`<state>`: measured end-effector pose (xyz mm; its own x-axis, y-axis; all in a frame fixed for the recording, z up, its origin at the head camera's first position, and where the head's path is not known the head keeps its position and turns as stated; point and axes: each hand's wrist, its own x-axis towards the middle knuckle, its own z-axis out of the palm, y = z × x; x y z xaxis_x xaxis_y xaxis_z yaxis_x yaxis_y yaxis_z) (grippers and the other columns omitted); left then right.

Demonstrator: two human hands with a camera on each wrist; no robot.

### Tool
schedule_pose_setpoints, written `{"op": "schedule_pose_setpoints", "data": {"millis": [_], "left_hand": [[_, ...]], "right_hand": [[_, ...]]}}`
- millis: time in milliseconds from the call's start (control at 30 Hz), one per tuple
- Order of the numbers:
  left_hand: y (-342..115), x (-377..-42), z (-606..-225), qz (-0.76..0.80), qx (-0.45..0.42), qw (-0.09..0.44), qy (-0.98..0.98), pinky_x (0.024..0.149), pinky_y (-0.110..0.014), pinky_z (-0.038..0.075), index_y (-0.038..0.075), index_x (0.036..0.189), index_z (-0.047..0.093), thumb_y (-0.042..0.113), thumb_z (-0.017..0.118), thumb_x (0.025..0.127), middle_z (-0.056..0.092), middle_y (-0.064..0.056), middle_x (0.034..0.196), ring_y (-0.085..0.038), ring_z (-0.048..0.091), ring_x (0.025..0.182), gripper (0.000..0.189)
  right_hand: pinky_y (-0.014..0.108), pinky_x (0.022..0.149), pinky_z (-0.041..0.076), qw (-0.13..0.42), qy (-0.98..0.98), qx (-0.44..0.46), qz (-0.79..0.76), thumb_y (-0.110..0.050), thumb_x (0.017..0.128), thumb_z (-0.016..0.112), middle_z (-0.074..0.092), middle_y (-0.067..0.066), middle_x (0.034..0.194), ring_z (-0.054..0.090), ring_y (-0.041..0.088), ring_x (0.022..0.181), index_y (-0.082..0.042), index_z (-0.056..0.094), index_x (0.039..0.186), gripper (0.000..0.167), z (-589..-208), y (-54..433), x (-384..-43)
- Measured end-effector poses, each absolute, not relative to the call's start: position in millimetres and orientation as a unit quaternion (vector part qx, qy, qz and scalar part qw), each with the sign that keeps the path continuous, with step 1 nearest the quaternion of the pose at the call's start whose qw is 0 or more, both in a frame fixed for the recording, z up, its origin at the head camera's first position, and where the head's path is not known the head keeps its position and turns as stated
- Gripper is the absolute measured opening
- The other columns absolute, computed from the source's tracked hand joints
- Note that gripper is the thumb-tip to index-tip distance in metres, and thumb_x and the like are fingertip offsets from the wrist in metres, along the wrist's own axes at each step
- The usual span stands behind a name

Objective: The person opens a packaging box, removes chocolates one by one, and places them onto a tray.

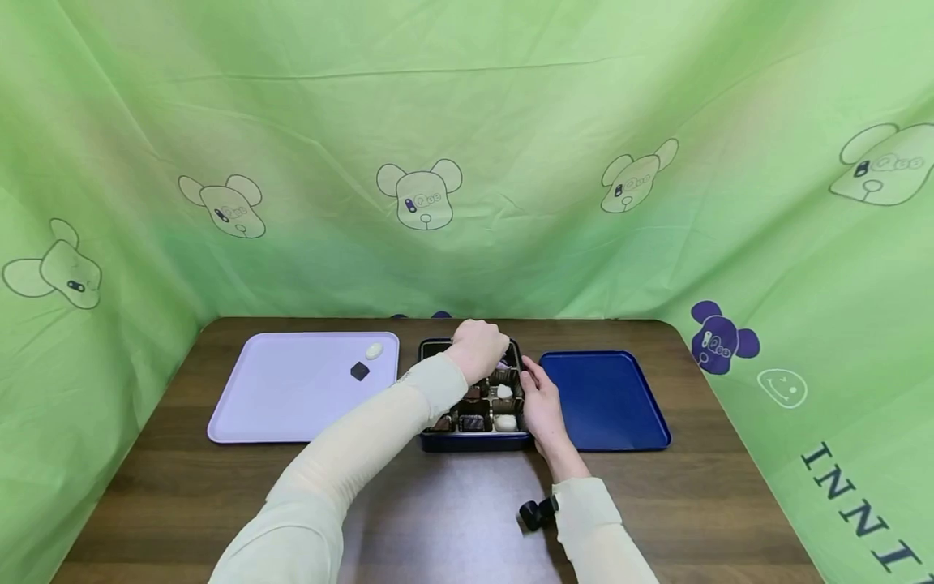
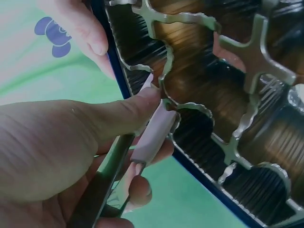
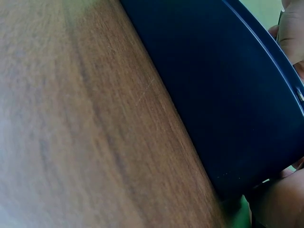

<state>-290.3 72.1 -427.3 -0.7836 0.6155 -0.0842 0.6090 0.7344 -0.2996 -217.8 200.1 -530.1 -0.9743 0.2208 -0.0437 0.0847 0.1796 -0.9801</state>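
Observation:
My left hand (image 1: 477, 353) is over the far part of a navy box (image 1: 477, 443) with a divided plastic insert. In the left wrist view its thumb and fingers grip metal tongs (image 2: 107, 178) with pale lilac tips (image 2: 154, 135), which reach into a compartment at the box's edge. Whether the tips hold anything, I cannot tell. My right hand (image 1: 543, 405) rests along the box's right side, its fingers touching the wall. Inside the near compartments lie a white chocolate (image 1: 505, 422), a dark chocolate (image 1: 473, 423) and another pale piece (image 1: 503, 392).
On the left lies a lavender tray (image 1: 284, 389) bearing a dark square piece (image 1: 359, 371) and a white oval piece (image 1: 374, 350). A flat blue tray or lid (image 1: 606, 401) lies right of the box. Green cloth (image 1: 511, 259) hangs behind the wooden table (image 1: 452, 519).

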Motion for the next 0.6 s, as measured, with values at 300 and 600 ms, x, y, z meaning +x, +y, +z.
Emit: {"op": "schedule_pose_setpoints", "data": {"millis": [300, 600], "left_hand": [[65.8, -291.6, -427.6, 0.163, -0.350, 0.020, -0.922, 0.062, -0.036, 0.058, 0.026, 0.103, 0.078, 0.027, 0.067, 0.097, 0.076, 0.003, 0.098, -0.016, 0.070, 0.076, 0.013], [58.4, -295.2, -425.6, 0.135, -0.339, 0.017, -0.931, 0.071, -0.039, 0.058, 0.024, 0.100, 0.075, 0.025, 0.070, 0.094, 0.074, 0.002, 0.099, -0.019, 0.070, 0.083, 0.009]], "right_hand": [[0.048, 0.112, 0.033, 0.054, -0.768, -0.103, 0.630, -0.017, 0.109, 0.043, 0.050, 0.025, 0.147, 0.044, 0.034, 0.136, -0.006, 0.042, 0.152, 0.044, -530.8, 199.1, -218.6], [0.048, 0.113, 0.031, 0.054, -0.771, -0.102, 0.626, -0.015, 0.110, 0.042, 0.047, 0.026, 0.149, 0.043, 0.034, 0.138, -0.005, 0.042, 0.153, 0.044, -530.0, 199.7, -218.3]]}}
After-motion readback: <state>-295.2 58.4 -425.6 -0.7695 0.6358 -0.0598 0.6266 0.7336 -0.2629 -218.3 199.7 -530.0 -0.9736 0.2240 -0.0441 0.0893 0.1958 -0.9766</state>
